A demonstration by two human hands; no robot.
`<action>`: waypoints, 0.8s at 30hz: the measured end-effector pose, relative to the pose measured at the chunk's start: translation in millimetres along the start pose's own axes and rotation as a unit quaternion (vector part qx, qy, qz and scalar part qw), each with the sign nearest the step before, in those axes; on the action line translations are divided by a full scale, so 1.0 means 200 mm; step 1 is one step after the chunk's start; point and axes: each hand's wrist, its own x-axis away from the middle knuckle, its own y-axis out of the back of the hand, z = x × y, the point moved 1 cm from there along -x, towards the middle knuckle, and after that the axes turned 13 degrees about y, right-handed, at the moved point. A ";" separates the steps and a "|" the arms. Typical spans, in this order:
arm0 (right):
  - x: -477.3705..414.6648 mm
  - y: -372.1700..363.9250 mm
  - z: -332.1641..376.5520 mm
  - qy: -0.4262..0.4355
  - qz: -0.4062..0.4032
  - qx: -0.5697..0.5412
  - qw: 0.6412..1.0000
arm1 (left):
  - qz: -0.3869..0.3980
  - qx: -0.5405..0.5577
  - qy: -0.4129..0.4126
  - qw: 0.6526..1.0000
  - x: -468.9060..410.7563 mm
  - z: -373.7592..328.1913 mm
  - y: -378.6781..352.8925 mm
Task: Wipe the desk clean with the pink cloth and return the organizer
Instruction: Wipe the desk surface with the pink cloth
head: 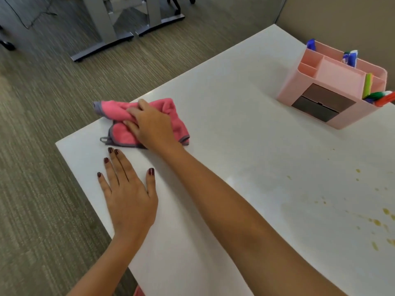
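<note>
A pink cloth with grey trim lies crumpled near the far left corner of the white desk. My right hand reaches across and is closed on the cloth's middle. My left hand rests flat on the desk near the left edge, fingers spread, holding nothing. The pink organizer stands at the far right of the desk, with dark drawers facing me and pens and markers in its compartments. Yellowish splatter stains dot the desk at the right edge of the view.
The desk's left edge drops to grey-brown carpet. Grey metal desk legs stand on the floor far beyond. A beige partition wall runs behind the organizer.
</note>
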 end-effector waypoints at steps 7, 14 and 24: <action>0.31 0.30 -0.29 -0.218 -0.068 0.062 0.971 | 0.003 0.003 -0.006 1.000 0.01 0.01 0.01; 0.46 0.37 -0.26 -0.338 -0.088 0.130 0.928 | 0.003 0.009 -0.013 1.000 0.01 0.00 0.00; 0.97 0.56 -0.25 -0.371 -0.135 0.173 0.902 | 0.005 0.026 -0.012 1.000 0.01 0.01 0.00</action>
